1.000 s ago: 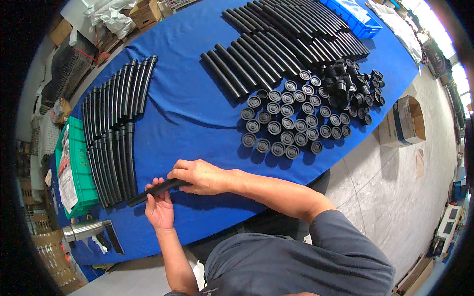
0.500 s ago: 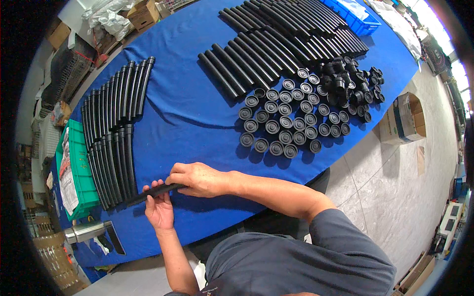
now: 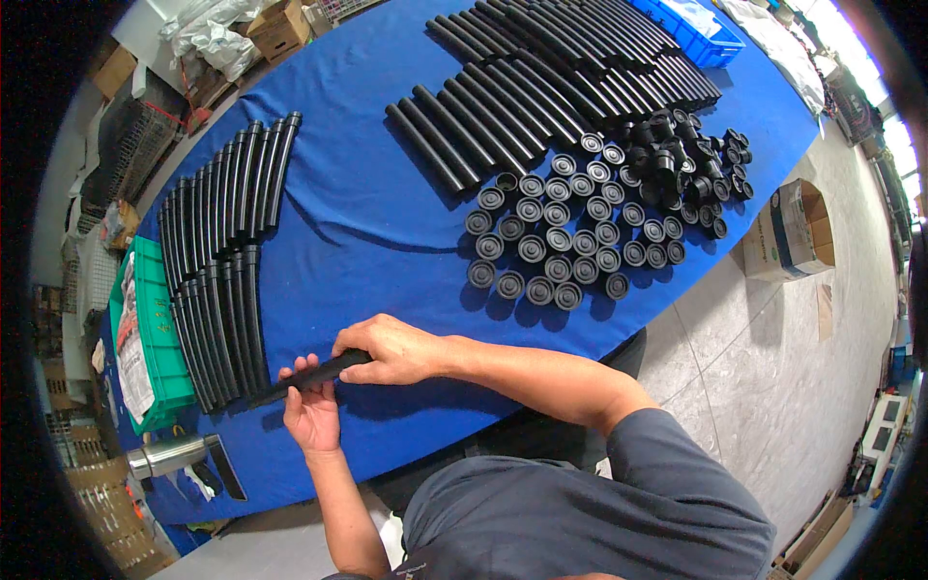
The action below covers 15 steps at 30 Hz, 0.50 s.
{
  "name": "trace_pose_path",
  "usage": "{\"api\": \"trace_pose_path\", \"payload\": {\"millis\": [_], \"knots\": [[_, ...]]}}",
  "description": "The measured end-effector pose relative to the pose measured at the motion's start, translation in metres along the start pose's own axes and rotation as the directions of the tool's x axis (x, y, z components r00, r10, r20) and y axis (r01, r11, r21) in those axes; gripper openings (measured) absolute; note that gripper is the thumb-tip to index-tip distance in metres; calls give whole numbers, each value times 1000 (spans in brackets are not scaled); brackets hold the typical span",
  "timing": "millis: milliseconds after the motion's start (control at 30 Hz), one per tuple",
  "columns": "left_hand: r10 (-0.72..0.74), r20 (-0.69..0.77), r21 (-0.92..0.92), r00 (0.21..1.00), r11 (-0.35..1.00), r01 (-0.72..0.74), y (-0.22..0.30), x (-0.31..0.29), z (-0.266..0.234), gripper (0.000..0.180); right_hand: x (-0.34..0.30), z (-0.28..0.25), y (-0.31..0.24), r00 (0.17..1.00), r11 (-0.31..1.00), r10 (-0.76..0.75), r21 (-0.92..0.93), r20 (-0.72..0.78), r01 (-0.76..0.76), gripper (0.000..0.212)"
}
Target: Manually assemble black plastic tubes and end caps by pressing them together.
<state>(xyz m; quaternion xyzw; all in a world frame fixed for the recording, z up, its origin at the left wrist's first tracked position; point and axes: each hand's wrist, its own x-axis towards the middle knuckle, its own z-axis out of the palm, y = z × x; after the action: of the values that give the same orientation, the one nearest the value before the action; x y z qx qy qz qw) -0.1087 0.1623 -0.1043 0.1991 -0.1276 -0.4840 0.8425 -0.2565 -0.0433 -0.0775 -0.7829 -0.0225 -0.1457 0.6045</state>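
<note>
A black tube [image 3: 327,371] is held slantwise low over the front left of the table. My left hand [image 3: 313,421], palm up, supports it with the fingers curled behind and the thumb in front. My right hand [image 3: 391,350] grips its right end from above; those fingers partly hide that end, and I cannot make out whether a cap sits on it. Just left of the tube, two rows of black tubes with wider collared ends [image 3: 253,300] lie side by side.
Plain black tubes [image 3: 435,140] lie stacked at the far side of the blue-covered table [image 3: 358,222]. Round black caps [image 3: 558,240] are spread before them, others heaped to the right. A green crate [image 3: 169,329] and metal cylinder device [image 3: 174,454] stand left, a blue bin [image 3: 710,48] far right.
My right hand has shifted slightly at the tube's right end, its fingers opening a little so more of that end shows. The left hand stays nearly still around the tube.
</note>
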Motion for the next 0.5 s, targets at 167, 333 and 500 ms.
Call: {"api": "trace_pose_path", "payload": {"millis": [167, 333, 500], "knots": [[9, -45, 52, 999, 999, -7, 1, -1, -3, 31, -2, 9, -3, 975, 979, -139, -173, -171, 109, 29], [-2, 18, 37, 1000, 999, 1, 0, -1, -2, 32, 1, 0, -2, 963, 980, -201, -42, -178, 196, 29], [-18, -2, 16, 1000, 1000, 18, 0, 0, -1, 32, 1, 1, -1, 955, 982, -186, -21, -232, 186, 27]]}}
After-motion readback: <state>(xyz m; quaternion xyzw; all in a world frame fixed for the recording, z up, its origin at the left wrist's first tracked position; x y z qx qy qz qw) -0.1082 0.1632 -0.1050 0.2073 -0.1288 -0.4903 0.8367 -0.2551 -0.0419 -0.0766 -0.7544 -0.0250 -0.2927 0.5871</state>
